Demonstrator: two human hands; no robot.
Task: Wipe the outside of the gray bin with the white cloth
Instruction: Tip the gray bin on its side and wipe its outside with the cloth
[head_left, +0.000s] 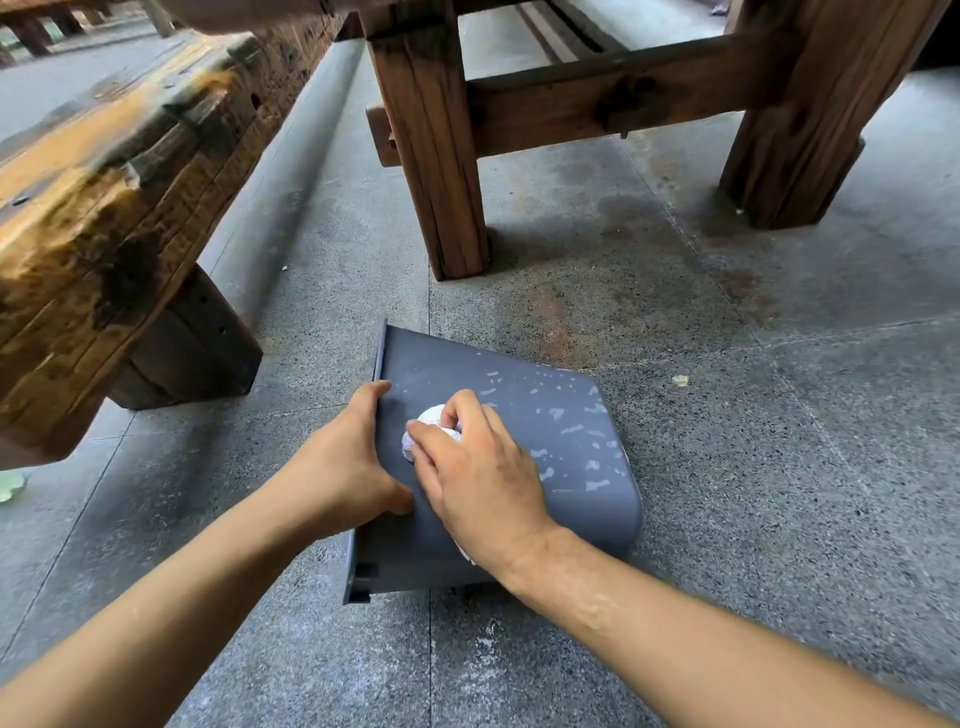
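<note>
The bin (498, 467) lies on its side on the stone floor (779, 467), open rim to the left, one broad outer wall facing up, near a wooden bench (104, 208) and a table leg (436, 156). The left hand (343, 467) clamps the rim, fingers curled over the edge and thumb pressed on the wall. The right hand (478, 478) is bunched around the cloth (428, 431), pinching the wad and pressing it onto the wall. Pale flecks (571, 431) dot the right part of the wall, so wiping looks partly done. The bin seems light, stiff plastic that may slide or flex under pressure; the rim is the firmest place to hold. The cloth is soft and balls up easily; gripping it as a wad gives pressure.
</note>
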